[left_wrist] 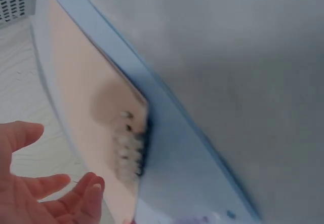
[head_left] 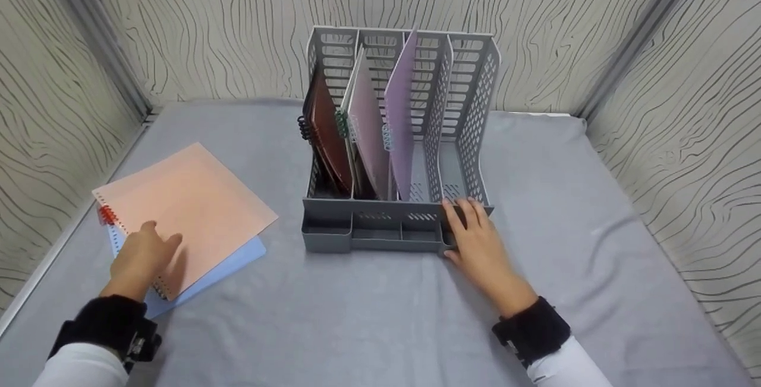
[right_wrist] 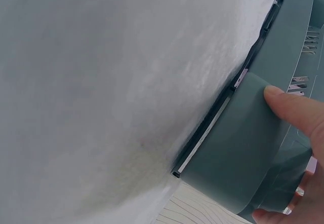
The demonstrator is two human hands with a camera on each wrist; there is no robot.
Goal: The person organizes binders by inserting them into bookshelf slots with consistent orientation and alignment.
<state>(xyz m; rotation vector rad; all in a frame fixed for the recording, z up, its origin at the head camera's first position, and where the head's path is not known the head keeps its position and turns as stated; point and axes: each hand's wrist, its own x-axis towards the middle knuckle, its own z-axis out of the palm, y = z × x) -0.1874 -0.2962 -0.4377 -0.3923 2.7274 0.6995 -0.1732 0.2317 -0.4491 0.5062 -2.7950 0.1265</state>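
My left hand (head_left: 142, 253) hovers over a peach spiral notebook (head_left: 190, 208), thumb and fingers spread with nothing between them. In the left wrist view, the fingers show apart from the notebook's ringed edge. Beneath the peach notebook lies a blue notebook (head_left: 238, 259), mostly covered. My right hand (head_left: 478, 241) grips the front right corner of a grey file organizer (head_left: 374, 244). Its thumb (right_wrist: 283, 102) presses the outer face of the front tray, and the other fingers reach over the panel behind.
Brown notebooks (head_left: 327, 131), a pale pink notebook (head_left: 367, 125) and a purple notebook (head_left: 401, 113) stand upright in the organizer's slots. A grey cloth (head_left: 368, 315) covers the table. Patterned panels (head_left: 238, 18) wall in the back and sides.
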